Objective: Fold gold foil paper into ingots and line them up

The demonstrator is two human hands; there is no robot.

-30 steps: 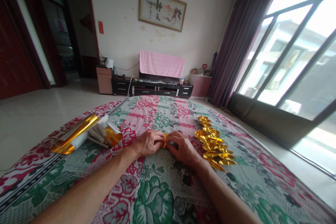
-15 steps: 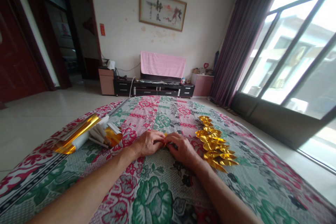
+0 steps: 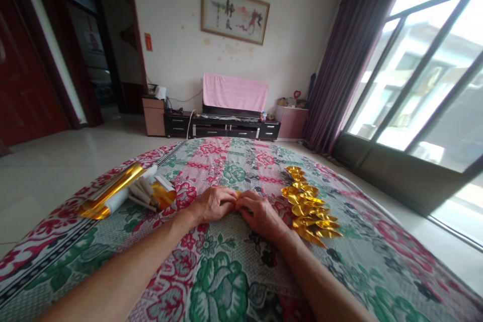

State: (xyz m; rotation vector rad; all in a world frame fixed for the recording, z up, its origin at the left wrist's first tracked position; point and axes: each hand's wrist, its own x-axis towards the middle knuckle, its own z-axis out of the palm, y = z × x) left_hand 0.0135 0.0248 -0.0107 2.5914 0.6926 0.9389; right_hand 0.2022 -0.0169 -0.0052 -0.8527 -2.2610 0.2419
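My left hand point(image 3: 216, 204) and my right hand point(image 3: 261, 212) meet at the middle of the cloth-covered table, fingertips pinched together. Between them a small bit of gold foil paper point(image 3: 238, 192) shows; the fingers hide most of it, so its shape cannot be made out. To the right of my right hand, folded gold foil pieces point(image 3: 307, 201), boat-like with pointed ends, lie in overlapping rows. On the left rest a gold foil sheet point(image 3: 116, 188), partly curled, and a bunch of white-backed gold foil papers point(image 3: 153, 192).
A flowered tablecloth point(image 3: 221, 287) in red, green and grey covers the round table. Beyond it a low black cabinet point(image 3: 236, 131) stands by the wall, with a pink cloth point(image 3: 234, 91) draped above. A purple curtain point(image 3: 349, 60) hangs beside large windows on the right.
Both hands stay at the same place, with only slight finger movement on the gold foil paper. The foil pieces at either side have not moved.
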